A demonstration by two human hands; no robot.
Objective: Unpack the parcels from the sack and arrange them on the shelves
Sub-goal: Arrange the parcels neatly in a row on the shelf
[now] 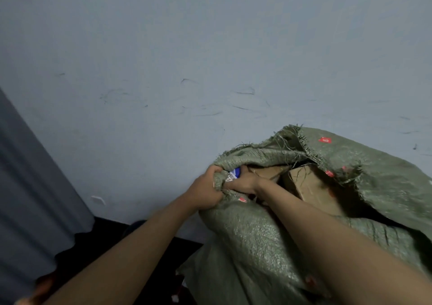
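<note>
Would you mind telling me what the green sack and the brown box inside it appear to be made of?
The green sack looks like woven plastic, probably polypropylene: a coarse weave with a slight sheen and frayed strands along its open mouth. The brown box inside looks like plain matte cardboard, judging by its flat tan faces and straight folded edges, though blur leaves finer detail unclear.

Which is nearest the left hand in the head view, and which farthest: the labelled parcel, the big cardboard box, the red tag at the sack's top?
From the left hand, which grips the sack's rim:
1. Labelled parcel, just right of it, in the sack's mouth.
2. Cardboard box, further right, inside the sack.
3. Red tag, far right, on the sack's top.
</note>
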